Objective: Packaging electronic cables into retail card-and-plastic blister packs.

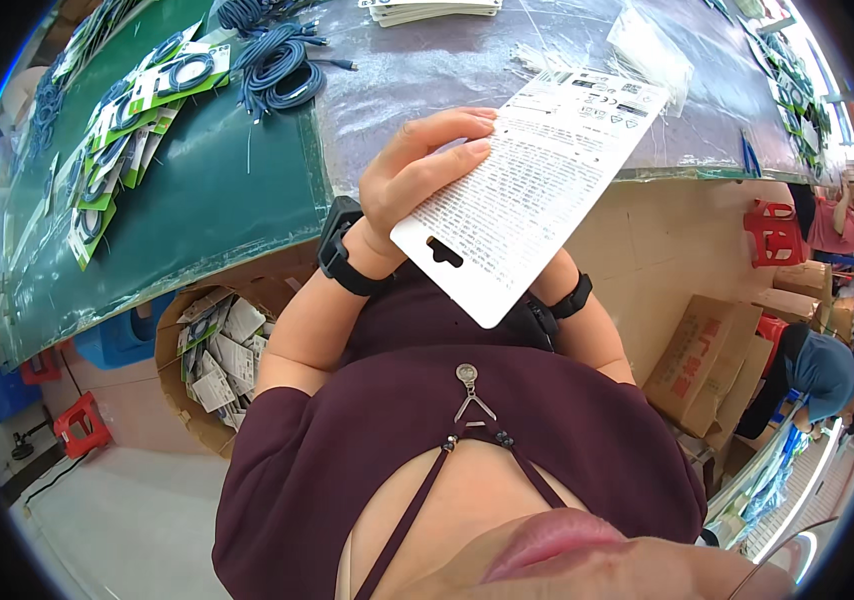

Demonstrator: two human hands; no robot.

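A white packaging card (537, 190) is held up at a slant in front of me, its printed back showing. It has a hang hole near its lower left corner. My left hand (422, 165) grips the card's left edge, with fingers laid over the printed side. Behind the card is my right hand (555, 278); only a bit near the wrist shows, and its fingers are hidden. Whether it also holds the card cannot be seen. Beyond the card, clear plastic bags (652, 60) lie on the table.
Bundled blue cables (282, 70) and carded cables (117, 140) lie on the green table (227, 190) at left. A stack of white cards (435, 12) sits at the far edge. Below stands a carton of cards (182, 375). Cardboard boxes (697, 360) and two people are at right.
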